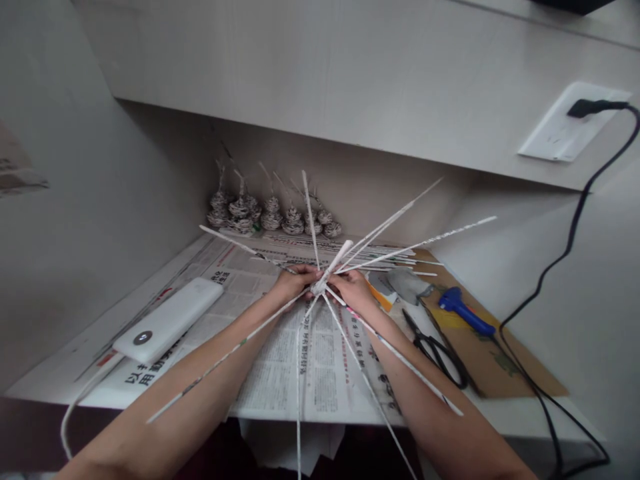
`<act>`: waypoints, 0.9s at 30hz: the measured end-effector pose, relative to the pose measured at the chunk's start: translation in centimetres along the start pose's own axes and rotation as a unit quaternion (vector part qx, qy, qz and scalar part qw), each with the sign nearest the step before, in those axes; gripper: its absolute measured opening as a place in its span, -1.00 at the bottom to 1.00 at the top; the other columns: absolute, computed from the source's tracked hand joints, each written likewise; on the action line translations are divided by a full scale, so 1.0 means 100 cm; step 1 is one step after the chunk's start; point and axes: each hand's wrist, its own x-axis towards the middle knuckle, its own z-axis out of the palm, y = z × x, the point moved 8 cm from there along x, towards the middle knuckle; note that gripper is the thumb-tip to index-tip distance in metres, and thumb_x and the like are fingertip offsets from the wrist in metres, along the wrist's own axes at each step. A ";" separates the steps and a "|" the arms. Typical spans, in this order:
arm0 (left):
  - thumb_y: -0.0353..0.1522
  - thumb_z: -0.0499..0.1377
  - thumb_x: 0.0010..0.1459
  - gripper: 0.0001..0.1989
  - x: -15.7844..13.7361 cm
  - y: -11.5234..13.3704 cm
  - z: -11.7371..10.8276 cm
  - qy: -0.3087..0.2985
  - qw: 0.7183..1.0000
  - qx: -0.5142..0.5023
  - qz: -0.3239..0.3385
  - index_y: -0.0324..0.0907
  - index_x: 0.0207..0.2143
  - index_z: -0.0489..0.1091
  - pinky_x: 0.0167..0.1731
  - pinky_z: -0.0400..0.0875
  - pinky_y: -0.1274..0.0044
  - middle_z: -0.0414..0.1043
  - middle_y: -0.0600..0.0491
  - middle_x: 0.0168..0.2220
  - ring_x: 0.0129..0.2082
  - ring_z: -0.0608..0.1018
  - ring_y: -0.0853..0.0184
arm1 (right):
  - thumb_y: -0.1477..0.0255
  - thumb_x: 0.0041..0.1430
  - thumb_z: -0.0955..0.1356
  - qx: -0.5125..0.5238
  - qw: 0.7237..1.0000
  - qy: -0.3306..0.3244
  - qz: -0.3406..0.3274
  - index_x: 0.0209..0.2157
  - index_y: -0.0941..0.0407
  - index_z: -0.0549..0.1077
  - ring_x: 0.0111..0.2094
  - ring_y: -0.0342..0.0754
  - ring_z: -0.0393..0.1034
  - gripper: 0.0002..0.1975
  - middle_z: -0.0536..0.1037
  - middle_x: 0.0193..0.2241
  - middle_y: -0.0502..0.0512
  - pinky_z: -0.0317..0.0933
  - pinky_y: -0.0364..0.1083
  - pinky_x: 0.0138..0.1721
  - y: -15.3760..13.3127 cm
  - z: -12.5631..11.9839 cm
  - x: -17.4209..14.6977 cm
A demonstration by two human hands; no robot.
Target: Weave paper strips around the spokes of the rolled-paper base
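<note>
Between my two hands is a woven piece of rolled-paper sticks [319,288], its long sticks spreading out like spokes in several directions. One thicker white stick [340,257] points up and away from the middle. My left hand [296,281] grips the woven centre from the left, fingers closed on it. From the right, my right hand [353,288] pinches the same centre, with sticks passing over and under the fingers. Some fingertips are hidden behind the paper sticks. Both hands are above the newspaper [270,333] that covers the table.
Several woven gourd shapes [273,217] stand along the back wall. Loose paper sticks [385,257] lie before them. At left is a white box-like device [170,320] with a cable. On the right are black scissors [435,350], a blue glue gun [465,310], cardboard [500,367] and a black cord [565,247].
</note>
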 end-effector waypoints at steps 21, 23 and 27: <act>-0.27 0.43 -0.30 -0.67 -0.001 -0.003 0.003 -0.009 0.999 -0.027 -0.030 -0.25 -0.49 0.44 -0.72 0.23 0.68 0.41 0.10 -0.57 -0.63 0.39 0.48 | 0.22 -0.22 0.47 0.021 1.000 0.006 -0.006 -0.57 0.13 0.43 -0.71 -0.17 0.26 -0.72 0.45 -0.70 -0.07 0.16 -0.18 -0.68 0.000 0.003 -0.003; -0.28 0.44 -0.33 -0.66 -0.001 -0.004 0.004 -0.023 0.999 -0.019 -0.039 -0.28 -0.49 0.47 -0.71 0.22 0.68 0.43 0.07 -0.56 -0.62 0.40 0.47 | 0.21 -0.22 0.47 0.011 1.000 0.007 -0.003 -0.56 0.13 0.44 -0.71 -0.16 0.26 -0.72 0.46 -0.70 -0.06 0.16 -0.17 -0.68 0.000 0.003 -0.004; -0.32 0.45 -0.35 -0.70 -0.001 -0.003 0.002 -0.025 0.999 -0.005 -0.044 -0.28 -0.58 0.46 -0.70 0.22 0.67 0.41 0.07 -0.61 -0.64 0.39 0.48 | 0.19 -0.21 0.47 0.002 1.000 -0.001 -0.006 -0.53 0.13 0.48 -0.69 -0.15 0.28 -0.71 0.48 -0.67 -0.05 0.18 -0.17 -0.65 0.000 0.002 -0.004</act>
